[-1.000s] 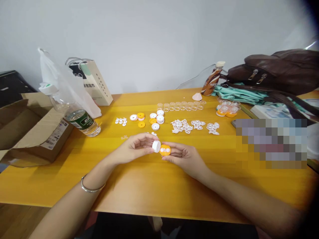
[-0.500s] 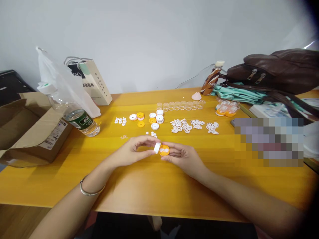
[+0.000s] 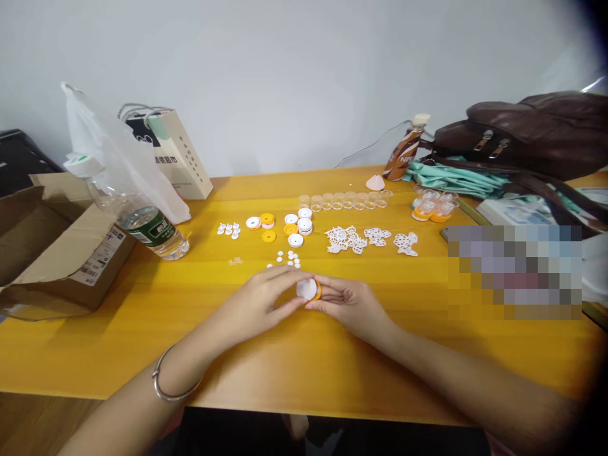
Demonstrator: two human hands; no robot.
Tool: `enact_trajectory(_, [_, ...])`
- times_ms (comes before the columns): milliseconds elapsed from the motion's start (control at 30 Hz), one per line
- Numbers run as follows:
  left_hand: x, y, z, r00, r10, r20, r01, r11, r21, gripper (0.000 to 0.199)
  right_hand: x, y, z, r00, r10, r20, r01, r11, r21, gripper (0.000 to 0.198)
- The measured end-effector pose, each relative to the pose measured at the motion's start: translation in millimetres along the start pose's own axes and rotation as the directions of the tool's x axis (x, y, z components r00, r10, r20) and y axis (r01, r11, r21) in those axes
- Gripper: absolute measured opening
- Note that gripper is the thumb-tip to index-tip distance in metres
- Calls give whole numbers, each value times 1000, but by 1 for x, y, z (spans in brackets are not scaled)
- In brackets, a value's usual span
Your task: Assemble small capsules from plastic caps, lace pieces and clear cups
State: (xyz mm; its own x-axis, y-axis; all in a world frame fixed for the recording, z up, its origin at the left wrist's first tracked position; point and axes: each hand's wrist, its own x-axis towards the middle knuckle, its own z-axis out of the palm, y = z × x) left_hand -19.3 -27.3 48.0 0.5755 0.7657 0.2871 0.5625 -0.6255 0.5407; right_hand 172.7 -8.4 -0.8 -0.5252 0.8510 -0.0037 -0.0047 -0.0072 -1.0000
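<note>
A white round disc (image 3: 306, 290) is pinched between the fingertips of my left hand (image 3: 266, 296). It faces me and lies against an orange round cap (image 3: 318, 291), covering most of it. My right hand (image 3: 355, 305) grips this cap from the right side with thumb and fingers. Just beyond my left hand lie several small white buttons (image 3: 291, 256) and tiny clear rings (image 3: 235, 260). Farther back are white and orange wheel-like discs (image 3: 295, 240), some stacked, and small white pegged pieces (image 3: 228, 230) to their left.
Clear cups (image 3: 349, 201) stand in a row at the back, with white lacy pieces (image 3: 346, 239) in front. At left are a cardboard box (image 3: 90, 272), a water bottle (image 3: 152, 225) and a paper bag (image 3: 183, 158). A drink bottle (image 3: 405, 152) and brown bag (image 3: 522, 136) sit at right.
My left hand has turned the white piece and brought it over the front of the orange cap, hiding the pale round bits inside. The right hand has barely moved.
</note>
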Motion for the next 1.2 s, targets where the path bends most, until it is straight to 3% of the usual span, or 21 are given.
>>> enact_trajectory(667, [-2,-1,11,1000,15,-8,-14,988,155,31,0,6,-1,999,-5,-47,2,998,-64,42])
enact_trajectory(1200, [-3,-10,15,987,160,-18,-156,980,126,28,-1,3,-1,999,32,-34,-35,993,-113,37])
